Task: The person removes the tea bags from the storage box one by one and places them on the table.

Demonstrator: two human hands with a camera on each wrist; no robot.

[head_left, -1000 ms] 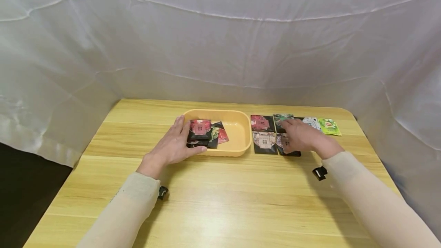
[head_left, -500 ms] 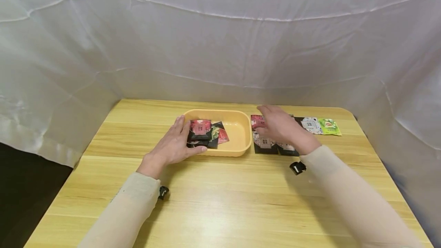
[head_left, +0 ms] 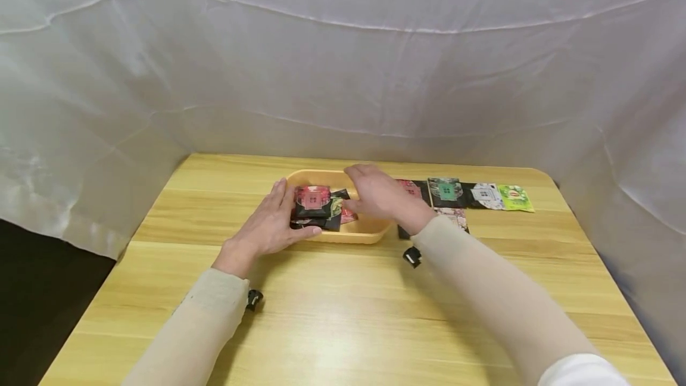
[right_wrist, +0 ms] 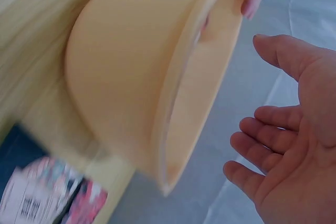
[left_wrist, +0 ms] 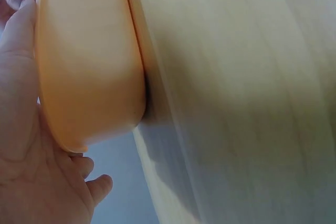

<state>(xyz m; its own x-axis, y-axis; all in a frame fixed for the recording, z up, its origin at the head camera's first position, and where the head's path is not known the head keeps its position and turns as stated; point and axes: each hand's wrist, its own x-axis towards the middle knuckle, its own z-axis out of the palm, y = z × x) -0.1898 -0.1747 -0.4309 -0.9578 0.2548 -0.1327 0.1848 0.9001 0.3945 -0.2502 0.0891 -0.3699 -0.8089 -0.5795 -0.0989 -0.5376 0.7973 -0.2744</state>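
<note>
Head view: left hand (head_left: 268, 222) is resting spread on tray (head_left: 348, 238)
Right hand (head_left: 377, 195): is hovering above, fingers parted, empty
Sachets (head_left: 312, 198): are lying inside and beside; probably light, pliable, slick, edges suiting a pinch

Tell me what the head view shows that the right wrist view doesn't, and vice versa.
Head view only: the bright green packet at the row's right end, and the left sleeve.
Right wrist view only: the palm side of the right hand, seen empty.
Both: the right hand itself, the yellow tray, a floral packet and the wooden tabletop.
</note>
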